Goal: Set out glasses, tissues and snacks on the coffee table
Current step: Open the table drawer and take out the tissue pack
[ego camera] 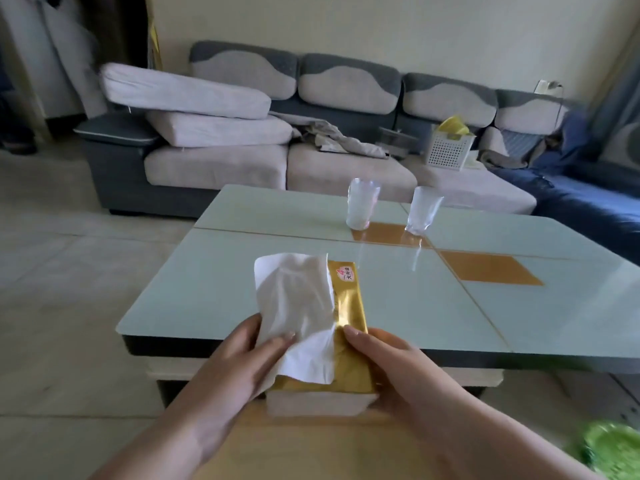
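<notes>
A gold tissue pack [349, 306] with a white tissue [298, 306] sticking out of its top hangs over the near edge of the pale green glass coffee table [207, 292]. My left hand [239, 365] grips the pack's left side, thumb on the tissue. My right hand [384, 362] grips its right side. Two clear glasses stand upright toward the table's far side: one [362, 207] on the left, the other [422, 211] just right of it.
A grey sectional sofa [242, 164] runs behind the table, with loose cushions [187, 91], crumpled cloth, a white basket [448, 150] and a blue blanket [588, 188]. Something blurred and green [613, 448] sits at the bottom right. Tiled floor lies to the left.
</notes>
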`<state>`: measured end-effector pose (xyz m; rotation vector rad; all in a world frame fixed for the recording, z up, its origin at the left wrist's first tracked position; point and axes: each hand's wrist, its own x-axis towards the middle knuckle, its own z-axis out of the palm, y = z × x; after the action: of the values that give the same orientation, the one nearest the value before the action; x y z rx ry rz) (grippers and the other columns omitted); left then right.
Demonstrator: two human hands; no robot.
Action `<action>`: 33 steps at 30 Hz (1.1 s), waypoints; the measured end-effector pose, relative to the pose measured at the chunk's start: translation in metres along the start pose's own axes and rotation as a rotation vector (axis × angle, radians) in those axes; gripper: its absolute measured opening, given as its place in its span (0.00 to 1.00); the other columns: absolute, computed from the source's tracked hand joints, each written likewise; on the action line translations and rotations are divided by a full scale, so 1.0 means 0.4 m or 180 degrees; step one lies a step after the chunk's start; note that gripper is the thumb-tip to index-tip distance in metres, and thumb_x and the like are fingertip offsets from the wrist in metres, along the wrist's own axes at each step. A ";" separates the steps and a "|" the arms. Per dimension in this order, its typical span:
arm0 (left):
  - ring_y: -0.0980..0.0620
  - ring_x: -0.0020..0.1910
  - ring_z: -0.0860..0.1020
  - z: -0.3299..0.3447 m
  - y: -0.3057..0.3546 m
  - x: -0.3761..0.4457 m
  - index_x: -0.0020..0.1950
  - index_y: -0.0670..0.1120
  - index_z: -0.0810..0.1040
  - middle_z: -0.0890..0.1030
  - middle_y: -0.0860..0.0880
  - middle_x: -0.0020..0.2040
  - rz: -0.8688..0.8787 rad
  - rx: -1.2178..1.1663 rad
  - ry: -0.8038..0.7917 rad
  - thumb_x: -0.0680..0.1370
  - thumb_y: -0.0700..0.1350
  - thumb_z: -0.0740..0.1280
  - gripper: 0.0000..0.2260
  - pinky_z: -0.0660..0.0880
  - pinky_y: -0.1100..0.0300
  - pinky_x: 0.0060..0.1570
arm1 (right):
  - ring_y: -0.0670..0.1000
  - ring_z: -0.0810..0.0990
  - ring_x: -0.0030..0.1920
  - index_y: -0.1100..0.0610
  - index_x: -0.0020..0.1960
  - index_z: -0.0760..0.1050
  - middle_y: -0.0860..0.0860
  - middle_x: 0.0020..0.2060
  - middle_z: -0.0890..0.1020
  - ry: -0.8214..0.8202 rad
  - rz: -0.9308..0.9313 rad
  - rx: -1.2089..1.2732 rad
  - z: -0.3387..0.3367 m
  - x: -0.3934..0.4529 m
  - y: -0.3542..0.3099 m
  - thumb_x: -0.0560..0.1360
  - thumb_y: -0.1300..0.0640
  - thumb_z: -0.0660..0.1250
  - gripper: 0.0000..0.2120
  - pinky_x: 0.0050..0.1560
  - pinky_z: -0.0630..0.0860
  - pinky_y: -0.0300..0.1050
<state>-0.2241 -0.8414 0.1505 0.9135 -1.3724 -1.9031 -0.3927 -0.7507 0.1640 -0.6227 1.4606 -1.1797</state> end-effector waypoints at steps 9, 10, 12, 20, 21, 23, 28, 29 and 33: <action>0.54 0.38 0.80 0.053 0.082 0.268 0.56 0.45 0.80 0.85 0.48 0.46 0.0191 0.0142 0.0076 0.80 0.43 0.60 0.11 0.72 0.65 0.32 | 0.48 0.79 0.38 0.58 0.50 0.80 0.50 0.38 0.84 0.0354 -0.0763 0.0284 -0.045 0.199 -0.135 0.78 0.58 0.61 0.09 0.40 0.75 0.41; 0.54 0.38 0.80 0.052 0.081 0.302 0.55 0.44 0.80 0.85 0.48 0.45 0.0193 0.0112 0.0094 0.80 0.43 0.60 0.11 0.72 0.63 0.33 | 0.49 0.79 0.39 0.58 0.50 0.79 0.51 0.40 0.84 0.0375 -0.0776 0.0309 -0.050 0.230 -0.140 0.78 0.58 0.61 0.09 0.41 0.75 0.42; 0.54 0.37 0.80 0.049 0.079 0.367 0.53 0.44 0.81 0.84 0.49 0.42 0.0159 0.0057 0.0192 0.79 0.42 0.61 0.10 0.71 0.62 0.35 | 0.50 0.79 0.41 0.58 0.49 0.79 0.53 0.42 0.83 0.0445 -0.0790 0.0288 -0.059 0.297 -0.150 0.78 0.57 0.61 0.09 0.46 0.74 0.45; 0.56 0.30 0.78 0.036 0.081 0.552 0.40 0.46 0.80 0.82 0.54 0.31 0.0165 0.0200 0.0434 0.76 0.40 0.65 0.06 0.73 0.63 0.35 | 0.55 0.79 0.49 0.57 0.47 0.80 0.60 0.54 0.82 0.0807 -0.0794 -0.0306 -0.092 0.542 -0.183 0.76 0.51 0.62 0.11 0.54 0.74 0.52; 0.57 0.29 0.78 0.038 0.085 0.570 0.40 0.46 0.79 0.82 0.54 0.30 0.0186 0.0225 0.0451 0.76 0.40 0.65 0.07 0.73 0.64 0.34 | 0.54 0.79 0.48 0.57 0.46 0.79 0.59 0.52 0.82 0.0841 -0.0782 -0.0343 -0.096 0.562 -0.189 0.75 0.51 0.62 0.11 0.52 0.74 0.51; 0.59 0.26 0.77 0.041 0.094 0.604 0.38 0.46 0.77 0.80 0.56 0.27 0.0234 0.0305 0.0521 0.77 0.40 0.64 0.08 0.72 0.65 0.32 | 0.53 0.77 0.46 0.56 0.42 0.78 0.57 0.46 0.82 0.0892 -0.0753 -0.0421 -0.103 0.596 -0.201 0.75 0.51 0.62 0.11 0.50 0.73 0.50; 0.54 0.32 0.77 0.041 0.097 0.667 0.42 0.46 0.77 0.80 0.50 0.35 0.0175 0.0449 0.0597 0.76 0.40 0.64 0.05 0.71 0.63 0.35 | 0.51 0.75 0.45 0.54 0.40 0.75 0.53 0.44 0.78 0.0942 -0.0627 -0.0597 -0.120 0.644 -0.223 0.77 0.51 0.62 0.10 0.56 0.75 0.49; 0.53 0.33 0.76 0.040 0.092 0.672 0.43 0.46 0.77 0.79 0.49 0.37 0.0139 0.0491 0.0579 0.76 0.40 0.64 0.04 0.71 0.62 0.36 | 0.51 0.75 0.45 0.54 0.41 0.76 0.53 0.44 0.77 0.0936 -0.0589 -0.0630 -0.124 0.646 -0.222 0.77 0.51 0.62 0.10 0.54 0.75 0.48; 0.51 0.38 0.75 0.040 0.075 0.672 0.42 0.48 0.77 0.78 0.50 0.38 0.0116 0.0531 0.0564 0.77 0.41 0.63 0.05 0.69 0.59 0.41 | 0.51 0.75 0.45 0.59 0.51 0.78 0.53 0.44 0.78 0.0890 -0.0571 -0.0737 -0.132 0.644 -0.207 0.77 0.51 0.62 0.13 0.55 0.75 0.48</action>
<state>-0.3887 -1.0559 0.1350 1.1021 -1.4452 -1.6562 -0.5271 -0.9884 0.1263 -0.7836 1.8264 -1.2846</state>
